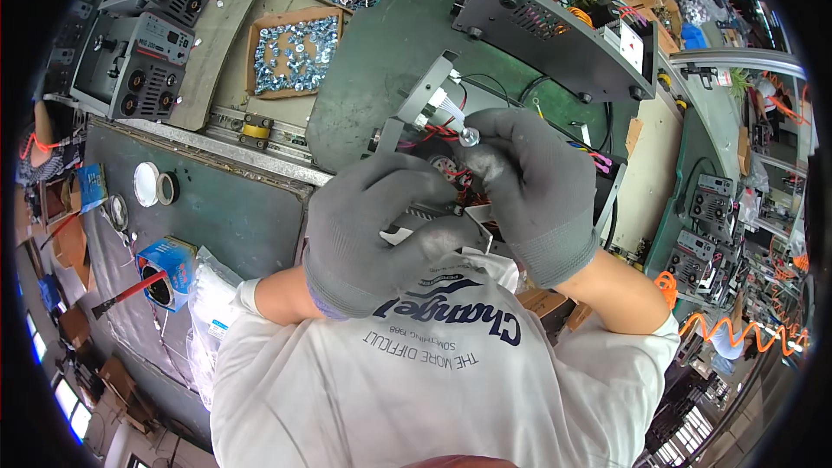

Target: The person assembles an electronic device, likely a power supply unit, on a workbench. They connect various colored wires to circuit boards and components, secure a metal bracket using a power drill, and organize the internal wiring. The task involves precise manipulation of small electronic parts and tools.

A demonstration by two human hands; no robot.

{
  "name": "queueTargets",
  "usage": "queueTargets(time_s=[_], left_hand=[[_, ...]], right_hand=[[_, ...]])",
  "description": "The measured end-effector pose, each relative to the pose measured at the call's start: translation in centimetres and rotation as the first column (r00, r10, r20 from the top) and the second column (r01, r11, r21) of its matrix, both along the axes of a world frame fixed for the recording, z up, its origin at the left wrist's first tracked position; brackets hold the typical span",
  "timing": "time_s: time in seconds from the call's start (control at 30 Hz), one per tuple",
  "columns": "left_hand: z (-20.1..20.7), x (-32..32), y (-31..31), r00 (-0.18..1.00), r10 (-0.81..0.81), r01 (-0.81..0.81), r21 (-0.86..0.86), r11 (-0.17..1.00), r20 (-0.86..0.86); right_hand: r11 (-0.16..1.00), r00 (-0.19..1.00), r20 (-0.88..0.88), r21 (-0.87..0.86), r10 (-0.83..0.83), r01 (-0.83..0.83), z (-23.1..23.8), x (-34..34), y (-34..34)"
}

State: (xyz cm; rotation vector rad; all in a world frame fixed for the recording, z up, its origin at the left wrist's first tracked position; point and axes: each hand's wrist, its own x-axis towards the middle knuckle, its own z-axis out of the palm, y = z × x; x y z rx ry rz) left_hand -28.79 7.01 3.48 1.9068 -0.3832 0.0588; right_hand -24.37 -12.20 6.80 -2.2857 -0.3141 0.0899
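Both of my hands wear grey gloves. Between the thumb and fingers of my right hand (533,195) is a small silver bolt (469,136) with a round head. My left hand (377,230) is closed just below and left of it, fingertips close to red wires; what they grip, if anything, is hidden. A grey metal panel (431,87) stands tilted in front of my hands, with a white connector and bundled white wires (448,107) behind the bolt. Beneath my fingers, the rest of this wired assembly is mostly covered.
Two cardboard trays (251,56) of loose screws lie beyond my left hand. A large dark machine casing (555,35) with exposed wiring stands at the far right. Finished-looking machines (143,65) sit far left. A blue box (173,264) and red-handled tool (130,293) lie left.
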Motion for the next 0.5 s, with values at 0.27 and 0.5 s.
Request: queueTargets(time_s=[0.27, 0.5], left_hand=[[0.1, 0.1, -1.5, 0.998, 0.031, -0.038, -0.127, 0.991, -0.055], [1.1, -0.7, -0.9, 0.979, 0.163, -0.192, -0.274, 0.942, -0.125]], right_hand=[[0.969, 0.94, -0.341, 0.222, -0.029, 0.11, 1.3, 0.9, 0.3], [0.986, 0.982, 0.136, 0.086, 0.129, -0.141, 2.7, 1.1, -1.5]])
